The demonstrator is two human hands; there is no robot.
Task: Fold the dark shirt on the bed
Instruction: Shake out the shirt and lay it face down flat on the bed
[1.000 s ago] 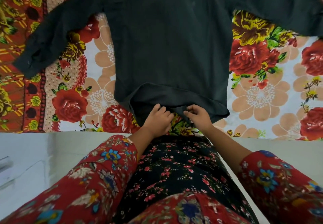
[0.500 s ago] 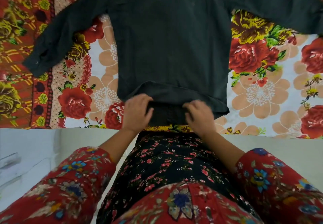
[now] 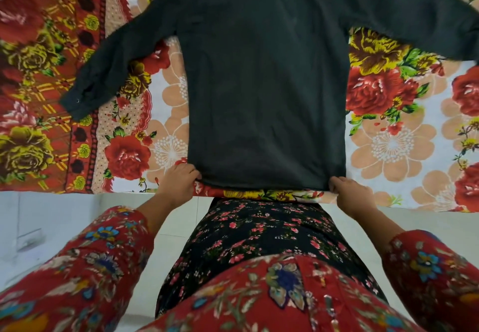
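The bed (image 3: pixel 404 150) has a big flowery sheet on it, w/ red roses, yellow roses and peach flowers on white. On the left side the sheet has a red border strip (image 3: pixel 33 93) w/ yellow lines. Below the bed edge there's a pale tiled floor (image 3: pixel 64 217).

The dark shirt (image 3: pixel 267 85) lies flat on the bed, right in the middle, back side or front side I can't tell. It's spread out smooth. Its bottom hem sits close to the near edge of the bed. One sleeve (image 3: pixel 116 64) goes out and down to the left, and its cuff w/ a small button lies on the red border. The other sleeve (image 3: pixel 414 23) goes out to the right & runs off the pic.

The person stands at the bed edge, in a red flowery top and a black skirt w/ small pink flowers (image 3: pixel 264 235).

The left hand (image 3: pixel 178 184) is at the bottom left corner of the shirt, fingers curled, pinching the hem. The right hand (image 3: pixel 352 197) is at the bottom right corner, also curled and pinching the hem. The 2 hands are far apart, one at each corner, w/ the hem pulled straight between them.
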